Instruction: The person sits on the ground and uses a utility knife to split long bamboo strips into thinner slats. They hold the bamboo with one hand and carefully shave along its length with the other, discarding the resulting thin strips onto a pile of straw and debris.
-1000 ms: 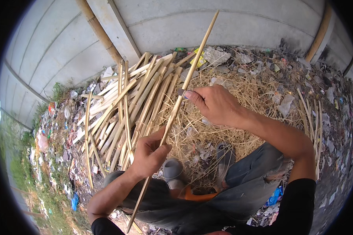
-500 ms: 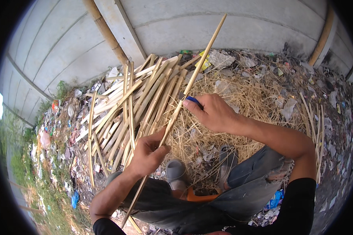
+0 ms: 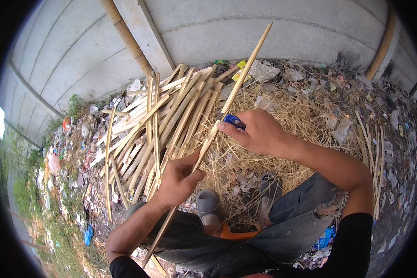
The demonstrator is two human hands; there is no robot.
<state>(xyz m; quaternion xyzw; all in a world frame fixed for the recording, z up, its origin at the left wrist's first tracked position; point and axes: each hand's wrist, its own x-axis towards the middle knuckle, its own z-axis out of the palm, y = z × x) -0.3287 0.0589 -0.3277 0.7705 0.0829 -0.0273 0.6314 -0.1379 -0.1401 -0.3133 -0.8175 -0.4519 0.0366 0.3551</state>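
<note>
A long pale bamboo strip [image 3: 246, 72] slants from my lap up toward the wall. My left hand [image 3: 178, 183] is closed round its lower half, thumb on the near side. Higher up, my right hand [image 3: 260, 132] grips a blue-handled knife [image 3: 235, 121], with the thumb pressed along the strip. The knife's blade lies against the strip, mostly hidden at this angle. Below the right hand, the strip's surface looks freshly shaved. Left of the strip lies a large pile of split bamboo strips [image 3: 176, 118].
Thin curly shavings [image 3: 306, 139] cover the ground ahead of my grey shoes [image 3: 210, 202]. Several narrow strips [image 3: 375, 157] lie at the right. Litter and rubble spread around, up to a concrete wall [image 3: 264, 37] with bamboo poles [image 3: 127, 37]. Something orange [image 3: 238, 233] shows between my legs.
My right hand and the knife have moved slightly down and right along the strip. The strip's upper end has dipped a little to the right. My left hand keeps its hold.
</note>
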